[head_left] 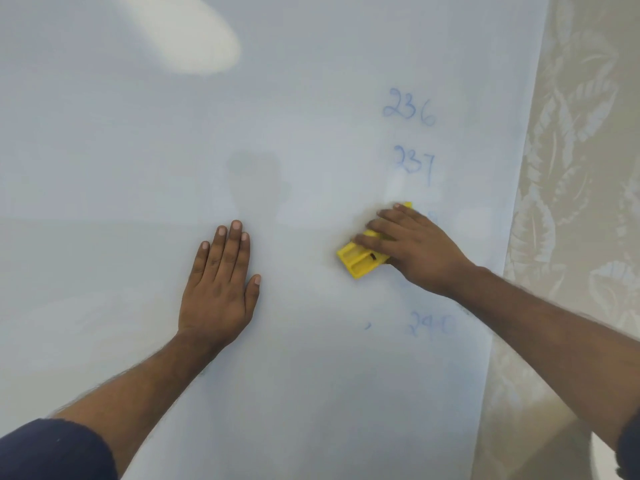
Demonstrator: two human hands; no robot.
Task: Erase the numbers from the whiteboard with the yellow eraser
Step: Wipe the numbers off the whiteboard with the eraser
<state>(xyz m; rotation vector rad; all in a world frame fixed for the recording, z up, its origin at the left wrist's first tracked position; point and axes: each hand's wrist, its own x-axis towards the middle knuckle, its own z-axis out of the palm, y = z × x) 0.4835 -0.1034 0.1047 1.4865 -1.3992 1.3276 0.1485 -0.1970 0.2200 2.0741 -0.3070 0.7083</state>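
On the glossy white whiteboard (277,116), the right hand (419,251) grips the yellow plastic eraser (360,259) beside faint blue numbers (410,107), while the left hand (218,289) presses flat, fingers together.

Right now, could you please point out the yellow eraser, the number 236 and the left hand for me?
yellow eraser (360,259): head view, on its bare lower-left end, clear of the fingers.
number 236 (409,107): head view, on the middle digit.
left hand (216,289): head view, on the back of the hand.
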